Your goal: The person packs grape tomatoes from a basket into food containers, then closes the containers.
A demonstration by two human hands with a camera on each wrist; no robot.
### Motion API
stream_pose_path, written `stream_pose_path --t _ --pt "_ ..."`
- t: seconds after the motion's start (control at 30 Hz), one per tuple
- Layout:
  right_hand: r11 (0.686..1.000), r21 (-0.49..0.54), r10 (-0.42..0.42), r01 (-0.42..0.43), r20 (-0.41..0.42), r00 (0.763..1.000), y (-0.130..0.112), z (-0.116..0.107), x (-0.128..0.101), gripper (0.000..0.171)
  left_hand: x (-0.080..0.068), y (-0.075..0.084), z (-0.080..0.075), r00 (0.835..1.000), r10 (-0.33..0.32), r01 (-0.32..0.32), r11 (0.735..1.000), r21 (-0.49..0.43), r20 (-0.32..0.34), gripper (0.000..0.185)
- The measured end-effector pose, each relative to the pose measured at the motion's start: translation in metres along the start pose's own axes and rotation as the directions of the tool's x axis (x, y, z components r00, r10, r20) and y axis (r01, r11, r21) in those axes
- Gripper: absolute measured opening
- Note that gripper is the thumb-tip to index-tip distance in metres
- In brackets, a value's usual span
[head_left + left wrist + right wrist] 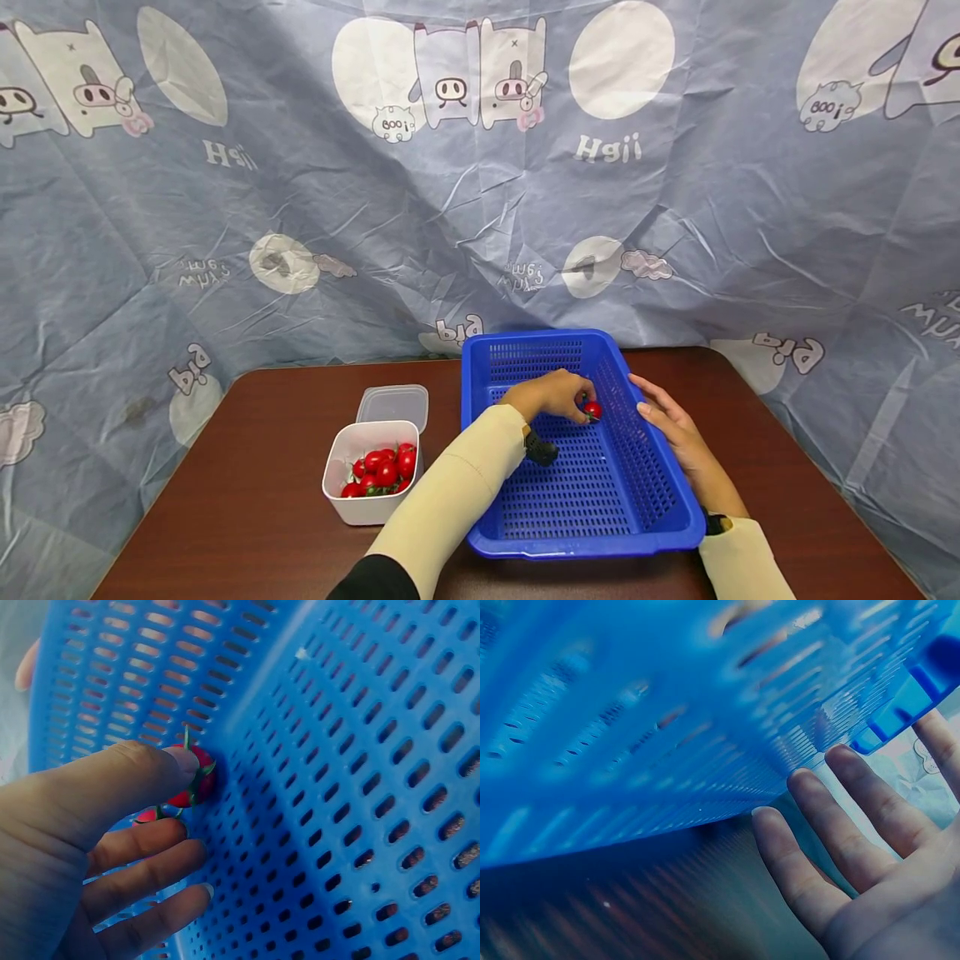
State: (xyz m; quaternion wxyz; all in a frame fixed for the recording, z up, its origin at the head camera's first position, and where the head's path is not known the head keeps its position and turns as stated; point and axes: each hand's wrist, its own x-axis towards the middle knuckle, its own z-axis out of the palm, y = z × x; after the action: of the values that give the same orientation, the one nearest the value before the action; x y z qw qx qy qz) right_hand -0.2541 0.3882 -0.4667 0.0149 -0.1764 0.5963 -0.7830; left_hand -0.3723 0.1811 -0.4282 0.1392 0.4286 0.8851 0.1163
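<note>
I pinch a small tomato [196,776] in my left hand [553,395], low inside the blue basket [660,525]. It looks light, soft-skinned, easily bruised; a gentle grip round its body suits. My right hand [667,421] rests spread-fingered against the basket's side.

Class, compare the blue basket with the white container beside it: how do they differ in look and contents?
The blue basket is large, shallow and perforated; the white container is small, deeper and solid-walled. The basket holds only the tomato the left hand pinches; the container is filled with tomatoes. Both stand on the table.

Cream sleeves [457,492], black wrist straps [540,450]
</note>
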Motion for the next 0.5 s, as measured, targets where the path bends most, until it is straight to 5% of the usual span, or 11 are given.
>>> stream_pose_path --t 0.5 --pt "1.000 0.006 -0.016 0.015 0.036 0.999 0.002 -0.003 0.001 0.051 0.006 0.009 0.011 0.999 0.010 -0.013 0.995 0.100 0.031 0.040"
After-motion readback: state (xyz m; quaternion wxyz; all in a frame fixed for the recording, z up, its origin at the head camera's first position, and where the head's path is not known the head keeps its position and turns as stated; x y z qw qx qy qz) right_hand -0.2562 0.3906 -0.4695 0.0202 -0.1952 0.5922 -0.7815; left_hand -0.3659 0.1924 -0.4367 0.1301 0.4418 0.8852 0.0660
